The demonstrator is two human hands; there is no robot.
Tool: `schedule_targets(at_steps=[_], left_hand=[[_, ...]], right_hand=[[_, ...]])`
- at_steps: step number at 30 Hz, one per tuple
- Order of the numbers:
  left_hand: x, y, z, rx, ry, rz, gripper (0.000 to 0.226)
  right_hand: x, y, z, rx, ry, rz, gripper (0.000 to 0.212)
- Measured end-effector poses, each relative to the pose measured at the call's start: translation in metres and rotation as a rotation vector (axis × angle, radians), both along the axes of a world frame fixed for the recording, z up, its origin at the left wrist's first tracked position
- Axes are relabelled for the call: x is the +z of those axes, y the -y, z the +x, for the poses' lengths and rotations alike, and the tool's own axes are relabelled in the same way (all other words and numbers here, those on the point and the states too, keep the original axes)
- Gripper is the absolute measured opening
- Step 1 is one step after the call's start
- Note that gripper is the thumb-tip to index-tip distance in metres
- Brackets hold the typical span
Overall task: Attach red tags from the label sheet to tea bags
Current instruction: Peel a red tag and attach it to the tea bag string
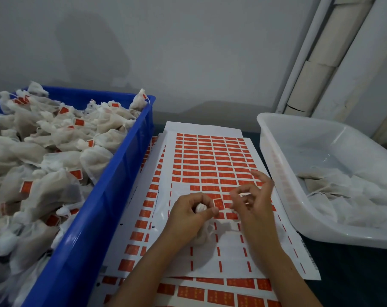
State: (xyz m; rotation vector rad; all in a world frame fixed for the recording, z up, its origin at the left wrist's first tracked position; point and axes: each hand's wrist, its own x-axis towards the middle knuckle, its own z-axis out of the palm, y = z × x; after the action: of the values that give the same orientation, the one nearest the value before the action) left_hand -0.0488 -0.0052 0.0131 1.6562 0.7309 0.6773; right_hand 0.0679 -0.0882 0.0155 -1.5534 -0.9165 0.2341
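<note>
My left hand (pixel 191 212) is curled around a small white mesh tea bag (pixel 202 232), thumb and forefinger pinched at its gathered neck; the bag's body hangs below my palm and rests on the sheet. My right hand (pixel 253 201) is just beside it, thumb and forefinger tips closed together on what looks like the bag's thin string, too fine to confirm; the other fingers are spread and raised. A loose red rectangular tag (pixel 218 203) stands between the two hands, near my left thumb tip. Both hands work over the white label sheet of red tags (pixel 212 160), near the middle; its near rows are already peeled, leaving only red slivers. More label sheets (pixel 210 293) lie underneath, toward the near edge. At the sheet's left edge sits a blue plastic crate (pixel 112 196) heaped with tagged tea bags (pixel 55 138). At its right edge sits a translucent white plastic tub (pixel 274 151) holding untagged bags (pixel 343 191).
</note>
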Motion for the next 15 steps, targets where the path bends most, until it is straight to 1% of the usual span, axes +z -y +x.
schedule_targets(at_steps=[2,3,7,9,13,15], left_hand=[[0.0,0.0,-0.001,-0.003,0.004,-0.036,0.01],[0.001,0.0,0.0,-0.003,0.0,-0.038,0.009],[0.002,0.0,-0.001,-0.015,-0.016,-0.006,0.011],[0.002,0.0,-0.001,-0.028,-0.018,0.009,0.009],[0.0,0.0,0.001,-0.041,-0.017,0.013,0.007],[-0.001,0.0,0.002,-0.034,-0.018,0.025,0.007]], right_hand=[[0.002,0.002,0.004,-0.001,-0.093,0.035,0.031],[0.002,0.004,0.005,0.019,-0.101,0.029,0.03],[-0.003,0.004,-0.003,0.186,-0.092,-0.108,0.039],[-0.005,0.004,-0.006,0.225,-0.049,-0.164,0.038],[-0.01,0.0,-0.003,0.186,0.063,-0.16,0.018],[-0.012,-0.002,-0.001,0.161,0.129,-0.136,0.019]])
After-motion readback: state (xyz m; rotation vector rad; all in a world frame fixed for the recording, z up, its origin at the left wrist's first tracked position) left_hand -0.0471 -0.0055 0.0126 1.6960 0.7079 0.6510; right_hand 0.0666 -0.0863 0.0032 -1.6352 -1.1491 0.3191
